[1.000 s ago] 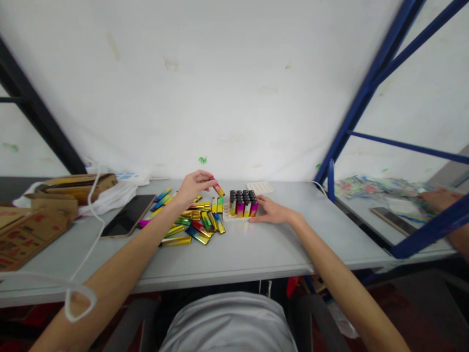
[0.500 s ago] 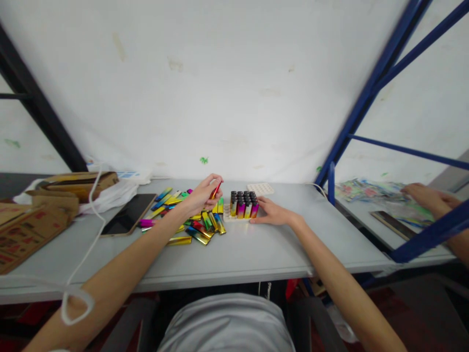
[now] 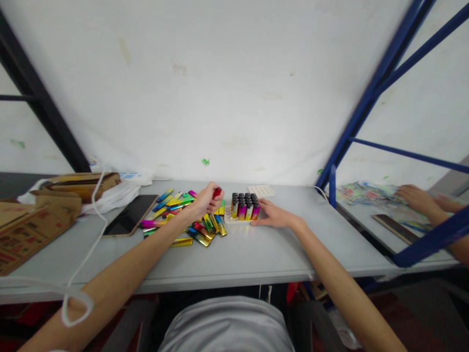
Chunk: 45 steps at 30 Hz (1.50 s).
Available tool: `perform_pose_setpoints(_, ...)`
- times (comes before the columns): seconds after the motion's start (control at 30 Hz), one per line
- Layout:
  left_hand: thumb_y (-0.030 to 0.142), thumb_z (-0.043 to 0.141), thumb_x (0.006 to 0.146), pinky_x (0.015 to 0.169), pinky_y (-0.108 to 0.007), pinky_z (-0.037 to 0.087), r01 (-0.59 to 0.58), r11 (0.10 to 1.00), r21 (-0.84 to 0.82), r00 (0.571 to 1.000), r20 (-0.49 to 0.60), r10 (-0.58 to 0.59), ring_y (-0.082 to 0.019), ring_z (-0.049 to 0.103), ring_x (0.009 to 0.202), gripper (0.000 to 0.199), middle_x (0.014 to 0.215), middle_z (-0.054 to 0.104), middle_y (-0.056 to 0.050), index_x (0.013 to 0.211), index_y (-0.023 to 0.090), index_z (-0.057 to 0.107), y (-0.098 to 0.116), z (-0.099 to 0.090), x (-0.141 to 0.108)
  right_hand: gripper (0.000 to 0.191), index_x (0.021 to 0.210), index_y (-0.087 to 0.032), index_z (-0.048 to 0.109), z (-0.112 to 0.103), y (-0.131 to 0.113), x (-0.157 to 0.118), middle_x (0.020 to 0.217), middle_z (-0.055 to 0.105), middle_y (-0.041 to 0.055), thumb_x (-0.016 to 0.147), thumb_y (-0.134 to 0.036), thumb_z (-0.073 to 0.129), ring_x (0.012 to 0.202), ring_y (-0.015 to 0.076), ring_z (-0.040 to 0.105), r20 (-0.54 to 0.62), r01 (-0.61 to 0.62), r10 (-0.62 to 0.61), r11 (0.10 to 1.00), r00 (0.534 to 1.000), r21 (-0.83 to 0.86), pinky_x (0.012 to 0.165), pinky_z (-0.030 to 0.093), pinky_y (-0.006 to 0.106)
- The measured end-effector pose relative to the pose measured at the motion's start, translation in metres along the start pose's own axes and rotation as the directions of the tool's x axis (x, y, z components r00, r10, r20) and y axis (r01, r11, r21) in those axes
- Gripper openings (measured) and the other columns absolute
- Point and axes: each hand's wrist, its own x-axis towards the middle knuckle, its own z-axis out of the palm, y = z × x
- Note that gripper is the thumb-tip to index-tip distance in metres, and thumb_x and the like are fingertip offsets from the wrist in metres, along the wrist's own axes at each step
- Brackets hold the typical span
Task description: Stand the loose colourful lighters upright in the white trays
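My left hand (image 3: 209, 201) is closed around a shiny red lighter (image 3: 217, 192), whose end shows above the fingers. It hovers over a spread pile of loose metallic lighters (image 3: 200, 234) in gold, blue, green, red and purple. To the right, a white holed tray (image 3: 229, 219) carries rows of upright lighters (image 3: 245, 206) with black tops and yellow-to-purple bodies. Its left-hand holes show bare. My right hand (image 3: 273, 213) holds the tray's right side, thumb at the front corner and fingers along the lighters; the fingertips are partly hidden.
Behind stands a second white holed tray (image 3: 261, 190). A phone (image 3: 130, 215), a white cable (image 3: 95, 205) and cardboard boxes (image 3: 44, 225) lie left on the grey table (image 3: 256, 259). Beyond a blue frame post (image 3: 351, 132), another person's hands (image 3: 421, 198) rest over plastic packets.
My left hand has turned and closed more around the red lighter, its end now pointing up above the fist. My right hand stays at the tray. The view has shifted slightly.
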Motion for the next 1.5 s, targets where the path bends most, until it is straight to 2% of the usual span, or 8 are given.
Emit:
perform_pose_setpoints(0.37,0.035,0.033,0.089,0.035,-0.018,0.008,-0.013,1.000,0.015,1.000,-0.024,0.013,-0.007,0.008,0.038,0.030,0.050,0.015,0.009,0.062,0.023,0.033,0.000,0.009,-0.005,0.089,0.146,-0.012,0.052,-0.001,-0.002,0.000,0.150,0.049,0.0205,0.084,-0.074,0.066,0.138,0.0365,0.049,0.001,-0.001,0.001,1.000,1.000,0.011,0.122,0.034,0.053)
perform_pose_setpoints(0.57,0.056,0.034,0.096,0.035,-0.016,0.011,0.007,1.000,-0.006,0.999,0.032,-0.007,-0.006,0.014,0.037,0.044,0.052,0.019,0.010,0.069,0.021,0.040,-0.001,0.011,-0.005,0.087,0.146,-0.013,0.052,-0.001,-0.003,0.000,0.149,0.050,0.0199,0.084,-0.073,0.067,0.139,0.0359,0.048,-0.001,-0.003,0.003,1.000,1.000,0.009,0.123,0.034,0.054)
perform_pose_setpoints(0.7,0.053,0.048,0.093,0.034,-0.017,0.025,-0.125,0.992,0.019,0.991,0.049,0.124,-0.008,0.027,0.035,0.033,0.051,0.034,0.009,0.084,0.022,0.048,-0.001,0.016,-0.004,0.088,0.147,-0.011,0.051,-0.003,-0.004,0.000,0.149,0.049,0.0208,0.085,-0.072,0.065,0.139,0.0345,0.048,0.018,-0.002,0.002,1.000,1.000,-0.009,0.123,0.034,0.051)
perform_pose_setpoints(0.83,0.047,0.064,0.087,0.049,-0.026,0.050,-0.297,0.952,0.070,0.949,0.129,0.287,-0.016,0.061,0.057,0.029,0.069,0.062,0.001,0.090,0.021,0.052,0.003,0.022,-0.007,0.087,0.146,-0.011,0.051,-0.003,-0.004,0.000,0.148,0.050,0.0203,0.086,-0.073,0.064,0.137,0.0339,0.049,0.020,0.003,-0.002,1.000,1.000,-0.013,0.122,0.036,0.050)
perform_pose_setpoints(0.97,0.046,0.071,0.085,0.075,-0.031,0.056,-0.431,0.848,0.309,0.902,0.173,0.395,-0.017,0.067,0.080,0.032,0.087,0.070,-0.005,0.092,0.015,0.067,0.008,0.022,-0.013,0.086,0.146,-0.013,0.052,-0.002,-0.004,0.000,0.148,0.050,0.0191,0.085,-0.073,0.065,0.137,0.0342,0.049,0.011,-0.002,0.002,1.000,1.000,-0.001,0.122,0.036,0.051)
perform_pose_setpoints(1.07,0.045,0.075,0.083,0.085,-0.034,0.056,-0.501,0.741,0.448,0.864,0.212,0.456,-0.020,0.066,0.095,0.032,0.100,0.070,-0.008,0.095,0.015,0.075,0.011,0.018,-0.015,0.085,0.146,-0.014,0.053,-0.003,-0.005,0.000,0.149,0.049,0.0190,0.085,-0.072,0.065,0.138,0.0345,0.048,0.007,0.000,0.000,1.000,1.000,0.004,0.122,0.036,0.052)
perform_pose_setpoints(1.33,0.046,0.070,0.087,0.087,-0.033,0.053,-0.522,0.432,0.736,0.832,0.325,0.450,-0.020,0.062,0.098,0.031,0.108,0.060,-0.007,0.107,0.025,0.079,0.005,0.008,-0.013,0.085,0.145,-0.014,0.053,-0.004,-0.008,-0.001,0.151,0.048,0.0195,0.085,-0.072,0.066,0.139,0.0360,0.047,0.006,-0.021,0.021,1.000,1.000,0.006,0.122,0.034,0.054)
perform_pose_setpoints(1.5,0.047,0.069,0.088,0.090,-0.031,0.053,-0.534,0.406,0.742,0.821,0.339,0.459,-0.021,0.060,0.106,0.029,0.113,0.058,-0.008,0.106,0.026,0.078,0.002,0.007,-0.012,0.084,0.145,-0.015,0.054,-0.004,-0.008,-0.001,0.150,0.049,0.0188,0.084,-0.072,0.066,0.138,0.0357,0.048,0.004,-0.019,0.019,1.000,1.000,0.005,0.121,0.035,0.054)
